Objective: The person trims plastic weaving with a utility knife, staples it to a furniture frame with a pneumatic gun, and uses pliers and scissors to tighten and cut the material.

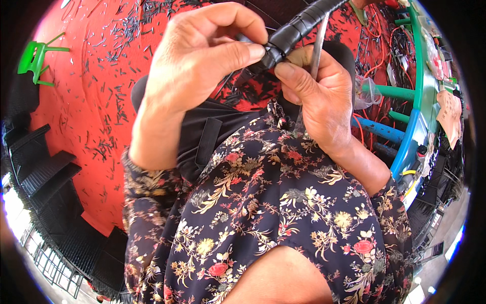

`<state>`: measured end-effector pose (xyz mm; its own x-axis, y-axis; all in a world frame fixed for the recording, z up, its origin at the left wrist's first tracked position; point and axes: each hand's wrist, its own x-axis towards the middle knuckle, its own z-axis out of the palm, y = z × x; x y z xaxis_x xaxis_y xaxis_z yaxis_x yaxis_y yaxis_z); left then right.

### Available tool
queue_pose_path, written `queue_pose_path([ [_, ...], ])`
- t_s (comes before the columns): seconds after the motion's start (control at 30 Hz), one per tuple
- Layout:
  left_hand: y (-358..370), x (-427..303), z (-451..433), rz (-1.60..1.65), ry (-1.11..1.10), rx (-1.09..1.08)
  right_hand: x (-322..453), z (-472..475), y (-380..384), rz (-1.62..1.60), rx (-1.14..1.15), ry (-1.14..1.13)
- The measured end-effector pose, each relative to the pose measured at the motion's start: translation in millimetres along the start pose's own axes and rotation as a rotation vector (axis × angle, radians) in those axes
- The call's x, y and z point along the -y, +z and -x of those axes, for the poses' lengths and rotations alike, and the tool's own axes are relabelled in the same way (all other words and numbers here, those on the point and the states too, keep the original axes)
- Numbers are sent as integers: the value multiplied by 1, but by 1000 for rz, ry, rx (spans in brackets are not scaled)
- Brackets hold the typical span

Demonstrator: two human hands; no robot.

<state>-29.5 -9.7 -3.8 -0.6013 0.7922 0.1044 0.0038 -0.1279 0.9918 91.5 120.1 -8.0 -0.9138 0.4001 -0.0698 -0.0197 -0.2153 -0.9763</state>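
Observation:
A thick rod wrapped in overlapping black strips (302, 28) slants down from the top right to end between my hands. My left hand (209, 57) pinches a black strip between thumb and forefinger at the rod's lower end. Against the right side of that end presses the thumb of my right hand (317, 83). A narrow metal tool (320, 45), its blade pointing up, is held within the same right hand; its kind cannot be told. Short black strip offcuts (246, 91) lie on the red floor covering beneath.
A green plastic stool (36, 57) stands on the red floor covering (87, 98) at left, beside dark woven panels (41, 163). At right, a green and blue frame (414, 114) bears bags and papers. Orange cords and a clear bag lie near it.

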Motion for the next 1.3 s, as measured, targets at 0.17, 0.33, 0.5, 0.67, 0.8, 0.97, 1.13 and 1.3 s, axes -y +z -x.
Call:
queue_pose_path([
  [0.17, 2, -31, -6, -696, 438, 114, -2, -5, 1, 18, -17, -5],
  [0.33, 9, -49, -14, -890, 611, 162, -4, -7, 2, 51, -35, -1],
  [0.5, 2, -47, -16, -864, 355, 181, -5, -9, 5, 167, -5, -31],
  [0.67, -2, -43, -12, -878, 185, 185, 1, -13, -3, 267, 131, -1],
  [0.8, -2, -44, -10, -807, -26, 193, 2, -14, -6, 163, 159, 41],
  [0.97, -1, -33, -10, -794, 42, 156, 8, -9, -20, 192, 37, 56],
  [1.13, -15, -38, -8, -718, 20, 184, 23, 21, -120, 468, -175, 9],
  [1.3, -19, -28, -22, -620, -18, 238, 57, 125, -265, 1034, -769, 73],
])
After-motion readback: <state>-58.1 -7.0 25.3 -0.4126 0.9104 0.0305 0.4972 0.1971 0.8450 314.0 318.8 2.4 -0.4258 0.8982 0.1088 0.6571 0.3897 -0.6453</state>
